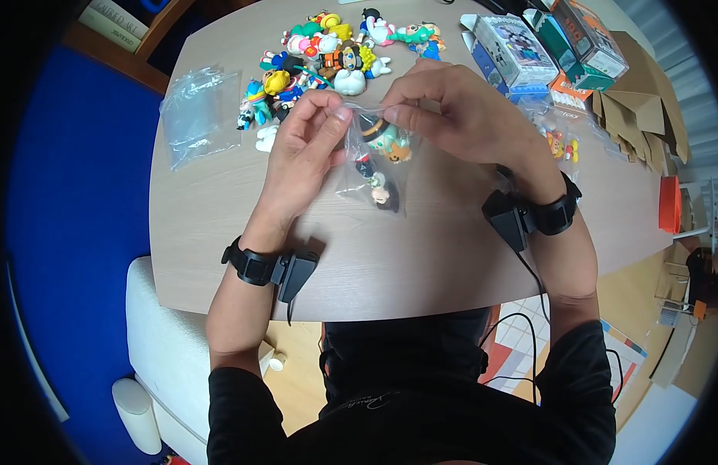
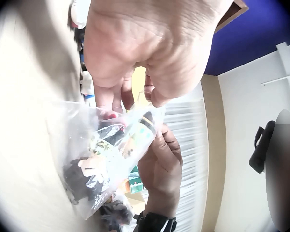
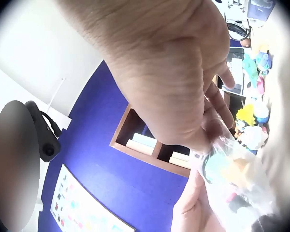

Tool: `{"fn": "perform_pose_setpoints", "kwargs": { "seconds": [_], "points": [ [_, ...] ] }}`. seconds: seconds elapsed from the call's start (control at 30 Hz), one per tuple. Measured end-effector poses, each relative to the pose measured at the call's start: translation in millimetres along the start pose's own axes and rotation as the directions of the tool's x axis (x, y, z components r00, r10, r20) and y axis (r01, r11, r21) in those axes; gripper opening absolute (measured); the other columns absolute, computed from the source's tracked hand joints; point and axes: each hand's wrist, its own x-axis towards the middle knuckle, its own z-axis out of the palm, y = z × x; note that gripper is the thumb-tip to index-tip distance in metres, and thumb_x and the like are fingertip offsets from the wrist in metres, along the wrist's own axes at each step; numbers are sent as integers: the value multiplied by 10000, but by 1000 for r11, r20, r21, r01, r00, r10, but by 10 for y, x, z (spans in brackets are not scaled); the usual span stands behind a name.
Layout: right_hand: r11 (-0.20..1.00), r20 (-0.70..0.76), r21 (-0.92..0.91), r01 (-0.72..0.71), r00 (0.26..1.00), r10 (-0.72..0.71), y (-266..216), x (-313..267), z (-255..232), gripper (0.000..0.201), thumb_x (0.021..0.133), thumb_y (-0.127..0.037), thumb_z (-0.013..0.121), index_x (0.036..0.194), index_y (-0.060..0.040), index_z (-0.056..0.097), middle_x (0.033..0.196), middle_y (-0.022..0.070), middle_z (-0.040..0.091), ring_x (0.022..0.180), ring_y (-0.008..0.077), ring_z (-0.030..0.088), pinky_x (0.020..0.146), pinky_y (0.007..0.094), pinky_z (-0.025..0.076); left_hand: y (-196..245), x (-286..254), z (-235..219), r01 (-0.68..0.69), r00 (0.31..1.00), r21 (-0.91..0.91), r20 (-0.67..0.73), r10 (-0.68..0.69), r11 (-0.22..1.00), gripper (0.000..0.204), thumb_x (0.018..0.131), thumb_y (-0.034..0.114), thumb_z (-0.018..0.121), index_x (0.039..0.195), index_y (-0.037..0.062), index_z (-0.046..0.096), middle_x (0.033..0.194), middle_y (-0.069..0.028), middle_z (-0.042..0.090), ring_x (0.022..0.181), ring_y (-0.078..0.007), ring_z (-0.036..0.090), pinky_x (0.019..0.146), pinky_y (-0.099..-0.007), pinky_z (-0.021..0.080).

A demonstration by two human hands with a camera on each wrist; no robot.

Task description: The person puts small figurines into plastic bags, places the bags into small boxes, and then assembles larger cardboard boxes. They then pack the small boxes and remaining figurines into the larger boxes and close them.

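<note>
A clear plastic bag (image 1: 347, 186) hangs between my two hands, close over the table. My left hand (image 1: 301, 159) pinches its top edge at the left corner between thumb and fingers. The right hand (image 1: 459, 112) pinches the same edge farther right. Inside the bag lie several small toy figures; one with green and orange parts (image 1: 397, 147) is near the top, and a dark-and-pale one (image 1: 382, 195) sits at the bottom. In the left wrist view the bag (image 2: 94, 198) bulges with the figures. The right wrist view shows the bag (image 3: 222, 200) below the right thumb.
A pile of colourful toy figures (image 1: 349, 82) covers the table's far middle. Flat clear bags (image 1: 196, 116) lie at left. Small boxes (image 1: 521, 50) stand at back right, beside brown cardboard (image 1: 638, 112) and another bag of figures (image 1: 560, 143). The table's front edge (image 1: 374, 319) is near my body.
</note>
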Motion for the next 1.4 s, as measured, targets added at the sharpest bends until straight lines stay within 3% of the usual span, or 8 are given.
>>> {"fn": "perform_pose_setpoints", "kwargs": {
  "seconds": [0.1,0.3,0.57,0.7,0.9,1.0,1.3,1.4],
  "points": [
    [999,45,-6,-46,998,46,-11,-17,-21,135,893,-178,671,926,-52,707,760,70,586,820,217,543,745,324,423,12,-4,14,-1,1000,10,6,1,1000,112,985,241,589,1054,157,562,932,103,553,808,45,484,622,-115,442],
    [957,32,-257,137,991,-133,-13,-46,11,190,832,-249,717,861,-61,716,695,60,533,752,216,531,756,344,411,14,-25,33,-71,996,-17,51,71,997,127,977,214,598,1062,129,556,983,65,563,879,9,528,686,-146,503],
    [998,101,13,-60,993,59,-75,11,-36,135,842,-138,679,800,-10,669,708,70,557,740,195,535,678,304,405,-20,-15,-13,-120,985,-85,114,130,989,148,974,182,602,1091,113,543,1039,39,594,907,-3,544,703,-150,488],
    [998,88,41,-55,995,51,-7,10,27,126,858,-126,673,853,-1,657,705,74,563,726,171,543,666,310,412,-115,38,-19,30,994,-11,106,-29,999,149,993,236,574,1086,125,538,971,58,592,871,11,534,701,-151,455],
    [949,140,2,-316,940,313,-34,32,-20,107,871,-91,664,904,8,641,774,67,626,764,131,587,720,291,456,-175,75,-85,170,970,-10,177,-165,985,161,1007,270,545,1046,114,536,895,62,561,801,-8,548,698,-173,472],
    [933,177,186,-309,944,278,11,17,-29,109,873,-80,663,925,14,644,826,48,661,819,126,607,784,275,475,-128,45,-77,160,972,13,169,-160,987,153,1005,246,545,1020,93,539,886,42,571,796,-29,568,701,-207,504],
    [954,-77,158,-257,959,271,173,184,48,167,895,-74,639,1046,-4,649,1018,60,654,959,155,608,892,282,464,-159,61,-66,65,952,41,298,-74,997,133,987,140,555,1011,9,555,911,-39,658,832,-94,623,711,-260,538],
    [981,-42,-158,-111,994,106,123,437,99,202,892,-89,647,1076,-5,646,1075,71,634,1025,180,601,931,300,454,-162,72,-59,65,954,17,291,-67,998,133,985,135,562,995,2,559,886,-31,646,806,-90,619,706,-257,531]
  ]
}}
